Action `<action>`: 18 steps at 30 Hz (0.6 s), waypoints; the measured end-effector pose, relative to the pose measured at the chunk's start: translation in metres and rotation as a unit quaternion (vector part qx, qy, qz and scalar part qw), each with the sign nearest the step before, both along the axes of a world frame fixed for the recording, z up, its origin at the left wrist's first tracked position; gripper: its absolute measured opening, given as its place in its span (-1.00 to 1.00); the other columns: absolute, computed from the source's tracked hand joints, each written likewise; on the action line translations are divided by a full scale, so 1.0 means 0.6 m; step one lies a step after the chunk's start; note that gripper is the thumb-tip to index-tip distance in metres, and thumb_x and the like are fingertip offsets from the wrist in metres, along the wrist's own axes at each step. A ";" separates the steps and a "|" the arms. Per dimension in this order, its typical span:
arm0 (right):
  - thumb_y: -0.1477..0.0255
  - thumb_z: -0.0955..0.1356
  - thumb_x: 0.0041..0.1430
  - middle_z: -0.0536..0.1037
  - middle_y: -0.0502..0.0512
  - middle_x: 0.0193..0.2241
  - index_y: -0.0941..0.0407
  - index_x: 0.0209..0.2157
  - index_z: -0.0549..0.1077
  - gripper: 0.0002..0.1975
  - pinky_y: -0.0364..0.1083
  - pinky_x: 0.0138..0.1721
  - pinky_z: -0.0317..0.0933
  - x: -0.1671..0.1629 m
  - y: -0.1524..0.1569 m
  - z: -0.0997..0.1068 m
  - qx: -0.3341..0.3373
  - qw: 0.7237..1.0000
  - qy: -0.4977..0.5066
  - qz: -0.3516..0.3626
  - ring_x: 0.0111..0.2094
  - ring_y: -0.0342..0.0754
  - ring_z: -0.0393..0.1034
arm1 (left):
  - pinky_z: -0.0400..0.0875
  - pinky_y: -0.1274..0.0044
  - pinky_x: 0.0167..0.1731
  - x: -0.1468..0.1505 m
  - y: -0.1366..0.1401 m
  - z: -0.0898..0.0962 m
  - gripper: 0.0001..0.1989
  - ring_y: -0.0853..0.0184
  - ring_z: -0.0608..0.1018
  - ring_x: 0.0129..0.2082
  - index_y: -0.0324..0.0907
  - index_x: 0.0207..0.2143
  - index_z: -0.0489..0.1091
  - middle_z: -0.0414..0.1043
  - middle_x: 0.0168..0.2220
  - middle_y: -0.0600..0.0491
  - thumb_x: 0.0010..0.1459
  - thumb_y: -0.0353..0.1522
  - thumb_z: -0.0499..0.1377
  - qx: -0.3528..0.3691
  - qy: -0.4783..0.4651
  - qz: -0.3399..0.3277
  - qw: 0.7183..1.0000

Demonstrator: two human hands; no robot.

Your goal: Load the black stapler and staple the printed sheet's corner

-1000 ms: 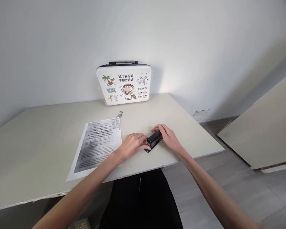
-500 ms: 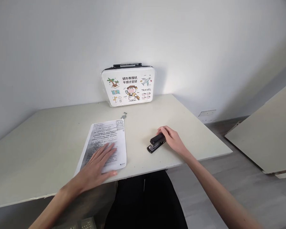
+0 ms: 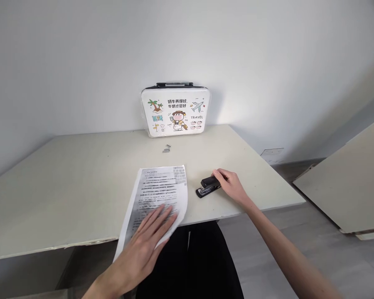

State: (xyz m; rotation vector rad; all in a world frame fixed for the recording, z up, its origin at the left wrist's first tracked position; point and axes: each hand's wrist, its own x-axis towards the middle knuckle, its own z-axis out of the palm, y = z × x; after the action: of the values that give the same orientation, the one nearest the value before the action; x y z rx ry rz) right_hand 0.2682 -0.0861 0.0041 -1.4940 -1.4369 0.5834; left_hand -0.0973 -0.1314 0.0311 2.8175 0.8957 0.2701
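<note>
My left hand [image 3: 143,245] grips a printed paper sheet [image 3: 158,187] by its near right part. The fingers lie over the print, and the thumb is at the near edge, its tip partly hidden. The paper's near end reaches past the table edge, and its right side bends slightly. To its right, a black stapler [image 3: 207,187] rests on the table, its front end pointing left towards the paper. My right hand [image 3: 230,182] is closed around the stapler's rear end. A small gap separates the paper from the stapler.
Several small grey staple strips [image 3: 166,148] lie beyond the paper. A white case with cartoon prints [image 3: 176,112] stands at the back of the pale table [image 3: 81,187], near the wall. Another pale panel [image 3: 349,182] is at the far right, above the grey floor.
My left hand has slid the paper right and towards me, over the table edge, its thumb drawn in from being spread. My right hand stays on the stapler. The view has shifted slightly.
</note>
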 end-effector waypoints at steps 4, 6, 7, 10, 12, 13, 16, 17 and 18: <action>-0.03 0.23 0.41 0.46 0.03 -0.47 0.08 -0.44 0.44 -0.47 -0.06 -0.33 0.12 0.000 -0.001 0.004 -0.005 1.000 0.001 -0.002 -0.40 -0.04 0.25 | 0.15 0.11 0.41 0.029 -0.020 -0.003 -0.30 0.09 -0.01 0.52 0.10 0.55 -0.32 -0.19 0.55 0.12 0.51 -0.39 -0.06 -0.014 -0.005 -0.022 1.000; -0.04 0.23 0.41 0.49 0.05 -0.45 0.07 -0.43 0.46 -0.46 -0.06 -0.32 0.15 -0.001 -0.002 0.005 -0.006 1.000 -0.004 -0.005 -0.38 -0.02 0.29 | 0.18 0.08 0.40 0.038 -0.027 -0.003 -0.25 0.06 -0.02 0.52 0.11 0.55 -0.33 -0.20 0.55 0.12 0.47 -0.42 -0.04 -0.023 -0.006 -0.037 0.999; -0.05 0.22 0.41 0.50 0.05 -0.44 0.07 -0.43 0.46 -0.46 -0.05 -0.32 0.16 -0.001 -0.002 0.005 -0.006 1.000 -0.007 -0.007 -0.38 -0.01 0.30 | 0.19 0.07 0.39 0.041 -0.030 -0.002 -0.22 0.04 -0.02 0.52 0.11 0.56 -0.33 -0.22 0.55 0.12 0.45 -0.45 -0.04 -0.028 -0.006 -0.042 0.999; -0.08 0.21 0.39 0.53 0.07 -0.44 0.07 -0.43 0.48 -0.43 -0.05 -0.31 0.20 -0.001 -0.003 0.005 -0.006 1.000 -0.014 -0.013 -0.37 0.01 0.33 | 0.20 0.04 0.38 0.049 -0.038 -0.001 -0.12 0.01 -0.05 0.52 0.12 0.56 -0.33 -0.26 0.55 0.13 0.33 -0.56 -0.04 -0.035 -0.007 -0.047 0.998; -0.09 0.21 0.39 0.54 0.07 -0.45 0.07 -0.43 0.48 -0.42 -0.05 -0.31 0.21 -0.003 -0.003 0.006 -0.006 1.000 -0.019 -0.019 -0.38 0.01 0.34 | 0.20 0.02 0.38 0.054 -0.042 -0.001 -0.06 0.00 -0.07 0.53 0.13 0.56 -0.31 -0.27 0.56 0.15 0.25 -0.61 -0.05 -0.037 -0.008 -0.050 0.998; -0.09 0.20 0.39 0.54 0.07 -0.45 0.07 -0.44 0.48 -0.42 -0.05 -0.32 0.20 -0.004 -0.004 0.007 -0.005 0.999 -0.022 -0.023 -0.38 0.01 0.34 | 0.20 0.02 0.38 0.057 -0.044 -0.001 -0.04 0.00 -0.08 0.53 0.13 0.56 -0.30 -0.27 0.56 0.16 0.22 -0.63 -0.05 -0.036 -0.008 -0.050 0.998; -0.07 0.20 0.41 0.54 0.08 -0.45 0.07 -0.43 0.48 -0.43 -0.04 -0.33 0.18 -0.008 -0.007 0.011 -0.002 0.999 -0.029 -0.029 -0.38 0.01 0.34 | 0.19 0.03 0.39 0.065 -0.050 0.001 -0.02 0.00 -0.09 0.53 0.16 0.55 -0.29 -0.28 0.56 0.18 0.20 -0.66 -0.07 -0.035 -0.004 -0.050 0.998; -0.07 0.20 0.41 0.54 0.08 -0.45 0.07 -0.43 0.48 -0.43 -0.04 -0.33 0.18 -0.010 -0.009 0.011 -0.002 0.999 -0.031 -0.032 -0.39 0.01 0.34 | 0.19 0.03 0.40 0.067 -0.052 0.002 -0.02 0.01 -0.10 0.53 0.17 0.55 -0.29 -0.27 0.56 0.19 0.21 -0.66 -0.08 -0.036 -0.003 -0.050 0.998; -0.06 0.19 0.42 0.54 0.08 -0.45 0.07 -0.43 0.48 -0.43 -0.04 -0.33 0.17 -0.012 -0.010 0.012 -0.001 0.999 -0.034 -0.038 -0.39 0.01 0.33 | 0.18 0.03 0.40 0.070 -0.054 0.002 -0.04 0.01 -0.10 0.53 0.18 0.55 -0.30 -0.27 0.56 0.19 0.24 -0.65 -0.07 -0.038 -0.003 -0.051 0.998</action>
State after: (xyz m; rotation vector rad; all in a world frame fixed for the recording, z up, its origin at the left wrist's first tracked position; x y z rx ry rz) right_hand 0.2611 -0.0923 0.0110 -1.5765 -1.4248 0.4917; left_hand -0.0556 -0.1640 0.0323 2.7790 0.7424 0.2255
